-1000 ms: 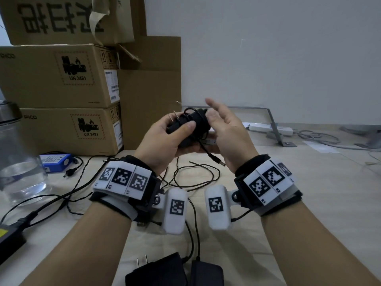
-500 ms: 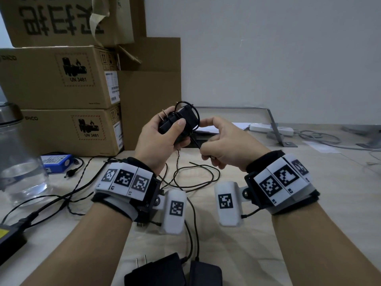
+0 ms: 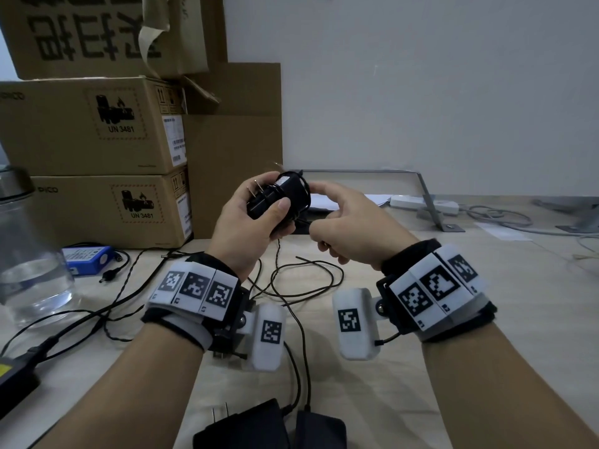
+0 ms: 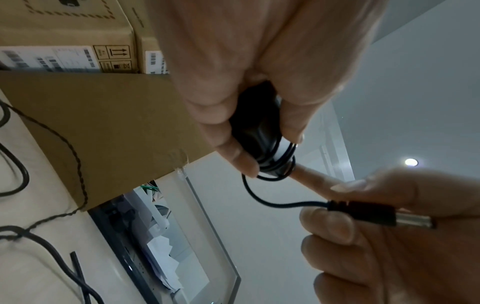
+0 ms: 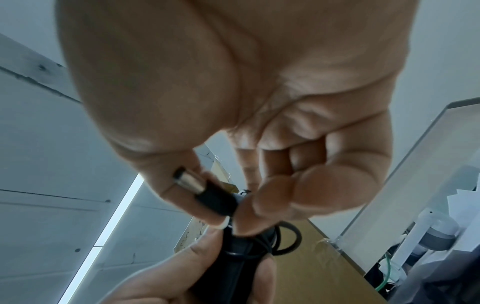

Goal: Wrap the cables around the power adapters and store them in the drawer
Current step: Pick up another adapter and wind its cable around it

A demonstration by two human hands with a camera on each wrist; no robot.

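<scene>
My left hand (image 3: 249, 222) grips a small black power adapter (image 3: 278, 196) above the table, its two metal prongs pointing up and left. Thin black cable is wound round its body in several turns (image 4: 275, 162). My right hand (image 3: 343, 222) is just right of the adapter and pinches the cable's barrel plug (image 4: 374, 214) between thumb and fingers; the plug (image 5: 207, 195) has a metal tip. A short loose length of cable (image 4: 259, 197) runs from the coil to the plug. Two more black adapters (image 3: 243, 426) lie at the near table edge.
Stacked cardboard boxes (image 3: 90, 124) stand at the back left. A glass jar (image 3: 26, 254), a blue battery pack (image 3: 87, 257) and loose black cables (image 3: 304, 280) lie on the wooden table (image 3: 486, 319). A white power strip (image 3: 421, 202) and a metal bracket (image 3: 431, 202) sit at the back right.
My left hand has turned the adapter prongs-up and lifted it slightly. My right hand has closed on the plug end and come back beside the adapter; the hanging cable is now much shorter.
</scene>
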